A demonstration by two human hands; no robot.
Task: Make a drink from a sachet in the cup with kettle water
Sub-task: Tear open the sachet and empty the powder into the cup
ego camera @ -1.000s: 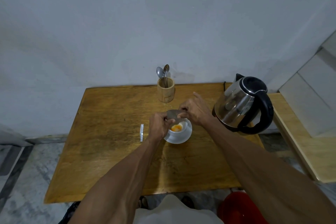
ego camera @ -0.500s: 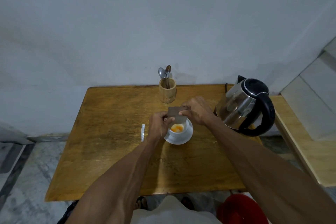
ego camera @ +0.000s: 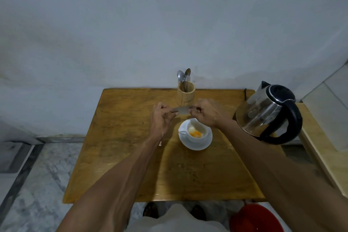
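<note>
A white cup stands on a white saucer near the middle of the wooden table. Orange and pale powder lies in the cup's bottom. My left hand and my right hand each pinch one end of a grey sachet, held flat and level above the table, just beyond the cup. A steel kettle with a black lid and handle stands at the table's right edge, to the right of my right wrist.
A wooden holder with two spoons stands at the table's back edge, behind the sachet. A small pale scrap lies by my left wrist. A red bucket sits on the floor at lower right. A pale ledge runs along the right.
Both hands have lifted the sachet away from over the cup and turned it level, farther from me. The cup is now uncovered. The camera has tilted, shifting the table in view.
</note>
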